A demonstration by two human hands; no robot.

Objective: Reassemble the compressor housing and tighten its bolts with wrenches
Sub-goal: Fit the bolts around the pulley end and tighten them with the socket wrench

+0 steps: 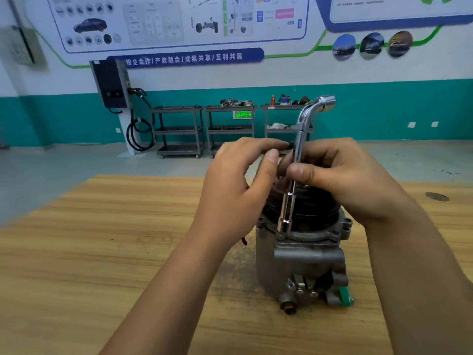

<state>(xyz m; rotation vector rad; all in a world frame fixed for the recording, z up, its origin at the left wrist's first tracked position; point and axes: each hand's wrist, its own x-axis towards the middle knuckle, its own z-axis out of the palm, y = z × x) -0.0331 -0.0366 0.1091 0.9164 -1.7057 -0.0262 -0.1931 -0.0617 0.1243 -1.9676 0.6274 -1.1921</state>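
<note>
A grey metal compressor housing (302, 260) stands upright on the wooden table (102, 252), with a black pulley (314, 208) on top. A chrome L-shaped socket wrench (299, 139) stands nearly vertical, its lower end on a bolt at the housing's front flange. My right hand (343, 175) grips the wrench shaft at mid-height. My left hand (238, 183) is beside it, thumb and fingertips pinching the shaft from the left. The bolt itself is hidden under the socket.
A green-capped port (344, 295) and a brass fitting (288, 307) stick out of the housing's near side. Three grey shelf carts (230, 129) and a wall charger with cable (112, 85) stand far behind across the floor.
</note>
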